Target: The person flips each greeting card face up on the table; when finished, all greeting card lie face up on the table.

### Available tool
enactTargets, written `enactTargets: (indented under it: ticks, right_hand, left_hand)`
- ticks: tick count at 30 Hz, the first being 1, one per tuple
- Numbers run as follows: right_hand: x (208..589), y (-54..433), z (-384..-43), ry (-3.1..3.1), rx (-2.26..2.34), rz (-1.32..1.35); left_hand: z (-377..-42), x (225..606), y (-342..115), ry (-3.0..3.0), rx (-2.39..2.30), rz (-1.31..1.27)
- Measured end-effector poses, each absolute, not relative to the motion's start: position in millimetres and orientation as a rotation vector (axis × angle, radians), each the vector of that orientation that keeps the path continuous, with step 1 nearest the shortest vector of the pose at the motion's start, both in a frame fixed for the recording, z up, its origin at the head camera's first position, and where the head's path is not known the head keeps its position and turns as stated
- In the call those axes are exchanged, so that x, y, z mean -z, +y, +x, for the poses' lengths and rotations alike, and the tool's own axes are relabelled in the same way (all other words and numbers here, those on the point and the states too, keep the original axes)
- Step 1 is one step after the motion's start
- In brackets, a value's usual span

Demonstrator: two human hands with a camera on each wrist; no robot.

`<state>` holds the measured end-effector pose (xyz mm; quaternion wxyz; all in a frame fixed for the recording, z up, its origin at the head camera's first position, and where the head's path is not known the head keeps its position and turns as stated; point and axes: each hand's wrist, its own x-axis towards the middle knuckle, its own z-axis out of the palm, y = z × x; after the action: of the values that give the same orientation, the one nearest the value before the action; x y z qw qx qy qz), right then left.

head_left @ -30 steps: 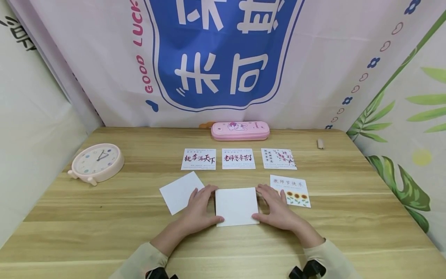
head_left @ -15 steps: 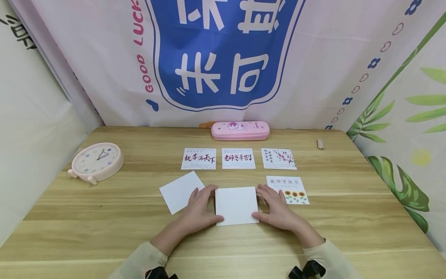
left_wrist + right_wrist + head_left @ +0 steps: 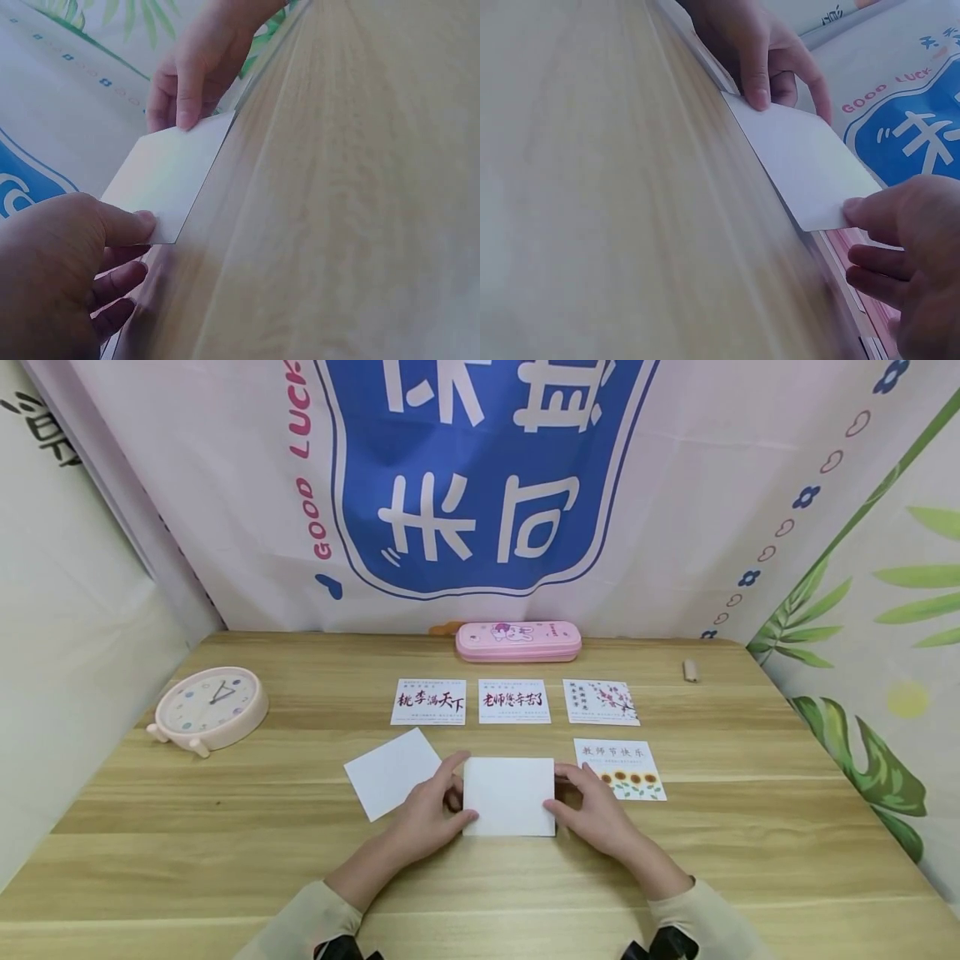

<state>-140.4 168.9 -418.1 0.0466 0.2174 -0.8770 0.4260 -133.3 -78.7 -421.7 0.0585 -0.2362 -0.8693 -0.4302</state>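
A blank white card lies between both hands, its plain face up. My left hand pinches its left edge, thumb on top and fingers curled under or beside it. The right hand grips the opposite edge the same way. Both thumbs show on the card in the left wrist view, and the right wrist view shows the card's near edge close over the table. Just left of my left hand lies another blank white card, tilted. A sunflower card lies beyond the right hand, partly covered by its fingers.
Three printed cards lie in a row behind: two with red lettering and one with blossoms. A pink pencil case stands at the back, a round clock at left, a small beige object at back right.
The fingers have curled in at the held card's sides, and the card has shifted slightly away from the body. Earlier, the sunflower card slid a little to the left.
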Motion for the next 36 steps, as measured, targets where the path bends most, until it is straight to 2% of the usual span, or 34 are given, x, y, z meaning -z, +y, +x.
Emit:
enactTargets:
  ticks: [10,20,26,30,36]
  right_hand:
    - [413.7,159.7,-137.8,-2.537,-1.586,0.447]
    - [408.3,161.8,-137.9,-2.409,-1.742,0.495]
    - [412.6,165.9,-140.5,-2.335,-2.136,0.457]
    - [411.5,167.8,-140.4,-2.297,-2.216,0.461]
    - [407.7,167.1,-139.5,-2.373,-2.258,0.244]
  left_hand:
    - [-133.0,422.0,-77.1,-2.476,1.497,-0.556]
    - [-134.3,420.7,-77.6,-2.404,1.547,-0.453]
    - [-130.0,410.4,-76.5,-2.359,1.900,-0.382]
    - [-128.2,405.8,-76.0,-2.256,2.128,-0.410]
    - [-132.6,411.9,-75.9,-2.283,2.133,-0.280]
